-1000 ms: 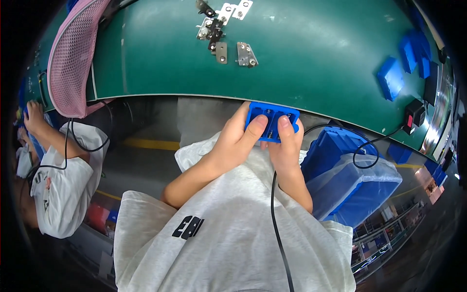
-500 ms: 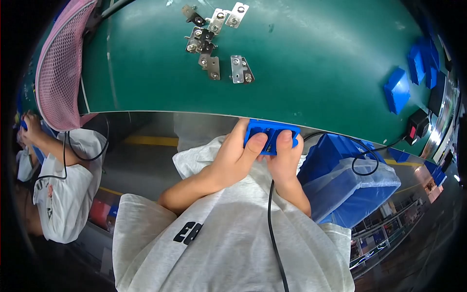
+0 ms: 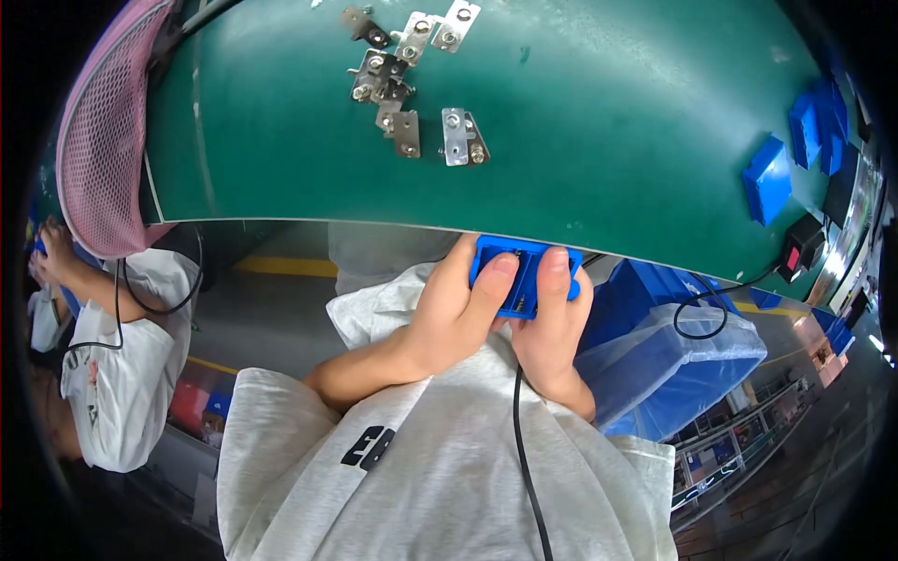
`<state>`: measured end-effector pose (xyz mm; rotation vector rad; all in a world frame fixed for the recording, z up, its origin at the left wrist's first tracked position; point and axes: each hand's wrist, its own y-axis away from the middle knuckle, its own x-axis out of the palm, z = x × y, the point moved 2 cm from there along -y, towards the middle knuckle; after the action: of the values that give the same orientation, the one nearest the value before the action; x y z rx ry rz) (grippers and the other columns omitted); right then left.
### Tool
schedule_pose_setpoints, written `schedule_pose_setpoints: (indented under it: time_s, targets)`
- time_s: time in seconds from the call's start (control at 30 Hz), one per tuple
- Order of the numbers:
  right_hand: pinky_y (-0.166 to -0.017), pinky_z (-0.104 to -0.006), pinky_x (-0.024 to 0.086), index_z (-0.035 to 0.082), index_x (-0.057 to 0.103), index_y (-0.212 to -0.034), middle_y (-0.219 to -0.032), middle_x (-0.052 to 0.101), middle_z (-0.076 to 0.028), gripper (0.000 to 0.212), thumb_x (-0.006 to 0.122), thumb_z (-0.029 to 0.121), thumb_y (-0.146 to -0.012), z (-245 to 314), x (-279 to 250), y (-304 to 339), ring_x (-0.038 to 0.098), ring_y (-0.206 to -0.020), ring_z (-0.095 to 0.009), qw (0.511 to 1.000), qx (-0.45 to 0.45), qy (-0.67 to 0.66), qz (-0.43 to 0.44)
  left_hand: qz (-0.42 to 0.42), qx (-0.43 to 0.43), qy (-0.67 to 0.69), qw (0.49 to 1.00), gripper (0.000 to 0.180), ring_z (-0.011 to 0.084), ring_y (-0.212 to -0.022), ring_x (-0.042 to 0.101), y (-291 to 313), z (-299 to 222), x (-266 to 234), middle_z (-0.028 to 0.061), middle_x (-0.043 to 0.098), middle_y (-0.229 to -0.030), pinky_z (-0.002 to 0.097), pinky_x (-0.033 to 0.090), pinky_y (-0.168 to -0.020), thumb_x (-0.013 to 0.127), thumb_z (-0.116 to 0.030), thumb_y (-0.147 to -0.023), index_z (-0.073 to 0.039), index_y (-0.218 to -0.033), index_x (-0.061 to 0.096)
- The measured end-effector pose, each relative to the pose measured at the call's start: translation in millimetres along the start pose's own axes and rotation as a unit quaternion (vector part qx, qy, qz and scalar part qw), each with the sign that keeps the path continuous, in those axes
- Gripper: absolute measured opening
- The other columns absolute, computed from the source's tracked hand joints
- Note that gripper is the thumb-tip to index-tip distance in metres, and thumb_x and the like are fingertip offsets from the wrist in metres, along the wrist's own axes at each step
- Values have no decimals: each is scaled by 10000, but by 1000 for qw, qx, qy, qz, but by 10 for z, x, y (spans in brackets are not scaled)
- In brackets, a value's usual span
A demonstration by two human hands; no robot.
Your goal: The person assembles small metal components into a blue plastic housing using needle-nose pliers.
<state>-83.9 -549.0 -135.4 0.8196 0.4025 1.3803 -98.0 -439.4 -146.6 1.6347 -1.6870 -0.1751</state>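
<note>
**Two hands hold one blue case [image 3: 529,271] at the table's front edge**

Nearest to me is the person's grey shirt [image 3: 449,458], with a black cable [image 3: 527,467] which hangs down over it. Above the shirt, a little right of the frame's middle, the case is held by both hands. The left hand [image 3: 449,304] grips its left side and the right hand [image 3: 552,337] its right side, so neither is nearer. Each thumb lies bent on the upper face, pinching the case against fingers which are mostly hidden below; how these are placed, I cannot tell. The long axis seems to run left to right, from one hand to the other, while the slots run up and down between the thumbs. Whether the case touches the table [image 3: 608,140], I cannot tell.

To the right of the hands stands a blue bin [image 3: 617,313], beside clear plastic [image 3: 716,335]. Farther, metal brackets [image 3: 456,138] lie at upper centre, blue parts [image 3: 769,182] and a black box [image 3: 803,245] at the right. On the left are a pink mesh [image 3: 103,150] and a co-worker [image 3: 122,374].
</note>
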Motion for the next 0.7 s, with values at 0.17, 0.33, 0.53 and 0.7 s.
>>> schedule_pose_setpoints:
  time_s: [0.17, 0.33, 0.53, 0.7]
  targets:
    - [-373, -222, 400, 18, 554, -855, -624, 565, -44, 469, 454, 466, -952, -28, 28, -67, 517, -428, -95, 1000, -24, -12, -15, -1, 38, -31, 999, 337, 96, -596, 507, -54, -54, 10, 61, 562, -829, 248, 414, -524, 457, -261, -984, 6, -1189, 446]
    - [-372, -239, 403, 23, 533, -811, -583, 531, -35, 517, 462, 521, -932, 12, -26, -80, 476, -407, -91, 998, -47, -29, 4, -24, 20, -13, 999, 299, 83, -617, 512, -58, -56, 119, 61, 568, -847, 247, 406, -515, 466, -271, -982, -4, -1115, 491]
    - [-390, -235, 411, 3, 536, -907, -642, 547, -39, 486, 481, 485, -938, -85, 23, -10, 493, -429, -101, 999, 10, 5, 48, -31, 19, 4, 999, 341, 64, -554, 490, 61, -40, -24, 32, 554, -749, 221, 386, -481, 456, -287, -987, -7, -1182, 465]
    - [-383, -228, 419, -7, 531, -947, -666, 572, -60, 476, 486, 467, -941, -86, 34, -51, 508, -422, -109, 998, -17, -27, 49, -15, 16, 9, 1000, 387, 63, -568, 497, 21, -53, -33, 31, 557, -753, 215, 392, -494, 452, -306, -987, -7, -1233, 433]
